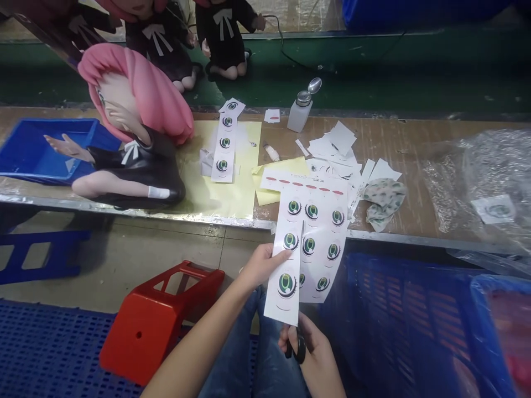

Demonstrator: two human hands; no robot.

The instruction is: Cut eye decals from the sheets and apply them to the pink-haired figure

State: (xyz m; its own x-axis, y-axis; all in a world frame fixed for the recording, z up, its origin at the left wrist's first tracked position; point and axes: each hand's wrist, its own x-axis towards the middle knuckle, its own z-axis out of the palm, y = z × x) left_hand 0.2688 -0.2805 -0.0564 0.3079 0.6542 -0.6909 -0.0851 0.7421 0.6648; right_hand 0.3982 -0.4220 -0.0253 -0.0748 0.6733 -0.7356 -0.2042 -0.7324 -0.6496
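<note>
A white sheet printed with green eyes (334, 235) is held above my lap, just off the bench's front edge. My left hand (263, 264) pinches its left strip, thumb on top near the middle eye. Below, my right hand (311, 342) grips black-handled scissors (300, 348). Their blades run up behind the left strip, and a tip shows in the slit between that strip and the rest of the sheet. On the bench, a strip of printed eyes (224, 145) lies on yellow paper (244, 193). A sheet with red ovals (305, 182) lies just beyond the held sheet.
A pink-haired figure (153, 94) sits at the left beside a blue tray (25, 149); more figures (224, 38) stand behind. A white pump bottle (299, 113), paper scraps (336, 141) and a spotted cloth (384, 199) are on the bench. A red stool (153, 326) and blue crates (394, 320) flank me.
</note>
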